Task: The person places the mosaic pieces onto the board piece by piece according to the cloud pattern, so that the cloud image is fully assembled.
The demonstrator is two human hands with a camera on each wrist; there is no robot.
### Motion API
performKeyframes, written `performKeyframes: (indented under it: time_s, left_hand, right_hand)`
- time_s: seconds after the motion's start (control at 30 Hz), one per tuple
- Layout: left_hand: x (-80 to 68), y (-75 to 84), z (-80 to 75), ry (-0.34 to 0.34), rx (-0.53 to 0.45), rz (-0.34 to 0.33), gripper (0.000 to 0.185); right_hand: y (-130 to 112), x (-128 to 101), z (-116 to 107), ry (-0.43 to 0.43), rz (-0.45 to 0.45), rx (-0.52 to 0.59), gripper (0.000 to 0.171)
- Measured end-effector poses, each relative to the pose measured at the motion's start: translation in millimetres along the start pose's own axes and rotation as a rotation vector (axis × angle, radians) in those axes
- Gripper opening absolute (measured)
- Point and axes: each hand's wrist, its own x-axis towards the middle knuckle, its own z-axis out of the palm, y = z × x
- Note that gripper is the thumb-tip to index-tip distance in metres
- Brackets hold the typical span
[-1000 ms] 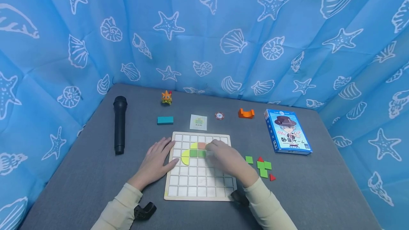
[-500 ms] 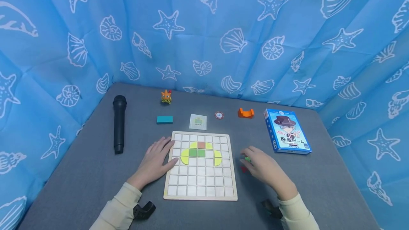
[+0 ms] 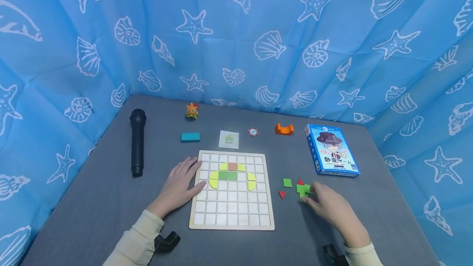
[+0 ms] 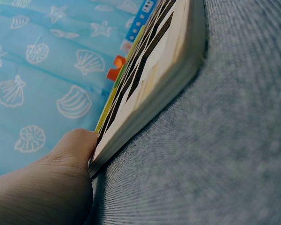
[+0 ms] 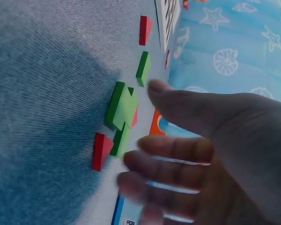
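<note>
A pale gridded board (image 3: pixel 233 218) lies in the middle of the table. Yellow curved pieces (image 3: pixel 214 180), two green squares (image 3: pixel 223 175) and a reddish square (image 3: pixel 232 166) sit in its upper cells. My left hand (image 3: pixel 179 184) rests along the board's left edge, fingers extended and thumb on the rim. To the right of the board, my right hand (image 3: pixel 330 206) hovers at a cluster of loose green squares (image 3: pixel 301 189). In the right wrist view its thumb and fingers (image 5: pixel 164 159) stand apart, and no piece is between them. One red triangle (image 5: pixel 101 151) lies below the fingertips there.
Another green square (image 3: pixel 287 182) and a red triangle (image 3: pixel 282 194) lie nearer the board. Behind it are a pattern card (image 3: pixel 228 139), teal block (image 3: pixel 190 137), chip (image 3: pixel 253 132), orange holder (image 3: pixel 284 129) and toy figure (image 3: pixel 191 111). A microphone (image 3: pixel 138 143) lies left, a blue box (image 3: pixel 332 150) right.
My right hand has moved off the board to the right, past the nearer loose pieces to the green cluster. Yellow pieces on the board's right side have come into view. My left hand stays put.
</note>
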Motion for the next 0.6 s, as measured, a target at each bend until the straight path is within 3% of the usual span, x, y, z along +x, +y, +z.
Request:
performKeyframes:
  time_s: [0.17,0.37,0.6]
  left_hand:
    - [0.5,0.0,0.0,0.009,0.001,0.009,0.067]
    - [0.4,0.5,-0.8,0.010,-0.004,0.009,0.068]
    - [0.6,-0.2,-0.5,-0.009,-0.002,0.000,0.067]
  right_hand:
    - [2,1,6,-0.072,0.033,0.042,0.035]
    - [-2,6,11,-0.050,0.004,0.088,0.027]
    - [-11,12,15,0.000,-0.067,0.063,0.025]
